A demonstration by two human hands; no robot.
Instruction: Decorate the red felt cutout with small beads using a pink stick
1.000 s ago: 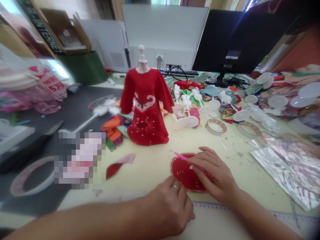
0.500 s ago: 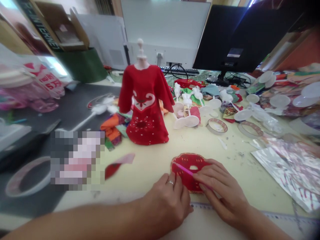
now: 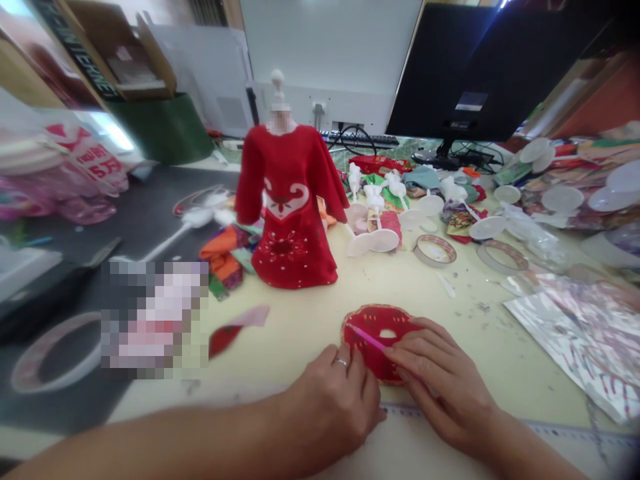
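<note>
On the table lies a rounded red cloth piece (image 3: 380, 320) with gold edging and a hole near its middle. My left hand (image 3: 340, 393), with a ring on one finger, has its bent fingers pinched at the cloth's left lower edge; the fingertips are partly hidden. A slim pink pen-like tool (image 3: 369, 339) is held in the fingers of my right hand (image 3: 440, 373), slanting across the cloth with its tip near the upper left edge. The right hand rests over the cloth's right side. Beyond them stands a small dress form in a red dress (image 3: 290, 207) with white decoration.
A ruler (image 3: 560, 433) runs along the front. A red and pink scrap (image 3: 240, 330) and tape rolls (image 3: 435, 250) lie about. Several white stands with cloth sit behind, before the monitors (image 3: 480, 80). A shiny plastic bag (image 3: 575, 340) is at the right.
The view has shifted very slightly. Both hands, the pink tool and the red cloth stay almost where they were.
</note>
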